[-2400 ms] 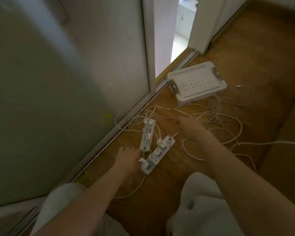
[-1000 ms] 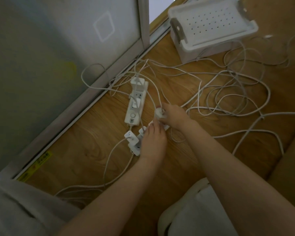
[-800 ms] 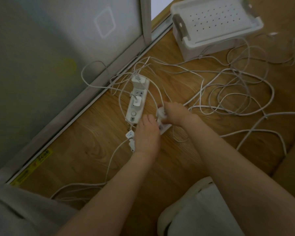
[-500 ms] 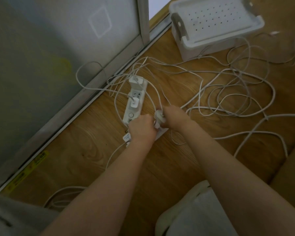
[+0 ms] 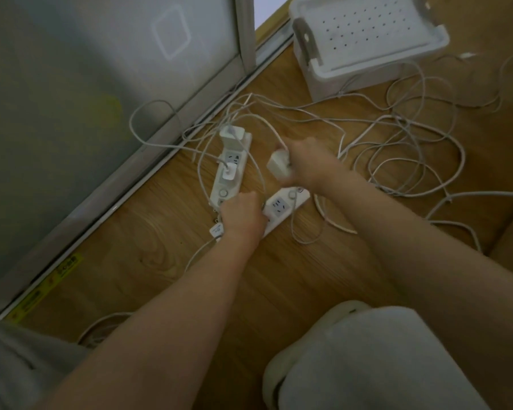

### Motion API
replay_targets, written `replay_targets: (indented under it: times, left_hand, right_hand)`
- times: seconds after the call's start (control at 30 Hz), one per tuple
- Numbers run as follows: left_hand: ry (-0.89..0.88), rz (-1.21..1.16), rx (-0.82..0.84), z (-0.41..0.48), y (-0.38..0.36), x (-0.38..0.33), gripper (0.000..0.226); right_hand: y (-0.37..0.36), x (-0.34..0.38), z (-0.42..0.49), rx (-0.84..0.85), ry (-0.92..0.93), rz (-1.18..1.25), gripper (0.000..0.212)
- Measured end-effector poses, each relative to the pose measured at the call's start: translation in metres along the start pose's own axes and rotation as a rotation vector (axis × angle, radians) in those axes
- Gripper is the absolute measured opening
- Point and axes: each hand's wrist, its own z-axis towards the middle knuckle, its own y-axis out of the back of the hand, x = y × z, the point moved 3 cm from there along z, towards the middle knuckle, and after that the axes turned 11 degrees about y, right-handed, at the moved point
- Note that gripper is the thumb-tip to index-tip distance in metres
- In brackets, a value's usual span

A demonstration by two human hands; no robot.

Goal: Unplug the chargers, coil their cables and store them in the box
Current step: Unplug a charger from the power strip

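Charger (image 5: 279, 168), a white block, is pinched in the fingers of the right hand (image 5: 311, 167) just above the near power strip (image 5: 282, 207), clear of its sockets. The left hand (image 5: 243, 216) curls over that strip's nearer end, gripping it against the wooden floor (image 5: 160, 232). 2 more chargers (image 5: 231, 134) stand plugged in the far strip (image 5: 234, 157) beside it, loose cables (image 5: 412, 149) sprawl to the right, and the lidded box (image 5: 367, 39) sits beyond them.

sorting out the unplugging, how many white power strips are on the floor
2. One white plastic power strip lies nearer the glass door, chargers plugged in. The second strip lies beside it, its near end under the left hand. More may be hidden.
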Motion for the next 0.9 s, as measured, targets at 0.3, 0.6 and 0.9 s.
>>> replay_targets:
  times: [0.3, 0.6, 0.9]
  left_hand:
    - [0.022, -0.036, 0.04, -0.018, 0.009, -0.01, 0.019]
    - [-0.284, -0.772, 0.155, -0.032, 0.044, -0.033, 0.058]
    - [-0.195, -0.87, 0.168, -0.025, 0.073, -0.007, 0.047]
  right_hand:
    - [0.025, -0.007, -0.039, 0.053, -0.111, 0.12, 0.063]
    - [0.019, 0.004, -0.044, -0.014, -0.262, 0.311, 0.036]
    - [0.023, 0.036, -0.061, -0.006, -0.321, 0.719, 0.045]
